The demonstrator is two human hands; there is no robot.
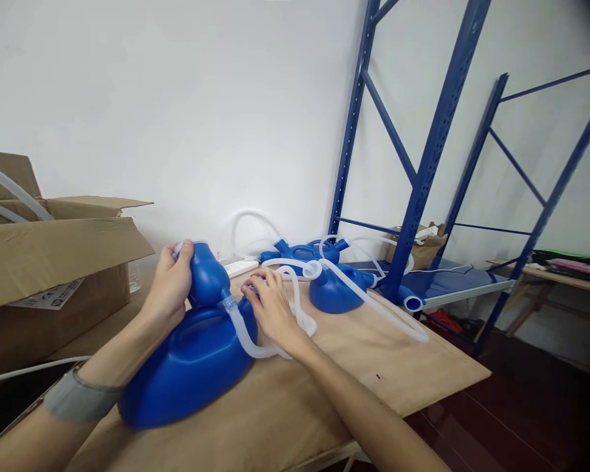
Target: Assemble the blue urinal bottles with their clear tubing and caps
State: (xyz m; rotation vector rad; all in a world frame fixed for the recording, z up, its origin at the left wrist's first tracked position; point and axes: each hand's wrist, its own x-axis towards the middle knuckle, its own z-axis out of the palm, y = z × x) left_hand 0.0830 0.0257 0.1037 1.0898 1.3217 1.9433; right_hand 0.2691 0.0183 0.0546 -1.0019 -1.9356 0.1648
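Observation:
My left hand [172,282] is wrapped round the wide end of a blue funnel-shaped piece [209,278], held above a large blue jug [187,370] with a handle. A clear tube [243,331] runs from the narrow end of that piece, down in front of the jug and off to the right. My right hand [270,301] rests at the jug's neck on the right, fingers bent over it; the part under the fingers is mostly hidden. The jug lies on the brown tabletop [373,393].
More blue jugs [337,292] with coiled clear tubes [398,318] lie further back on the table. An open cardboard box [59,262] stands at the left. A blue metal rack [435,144] rises at the right. A white power strip [240,267] lies near the wall.

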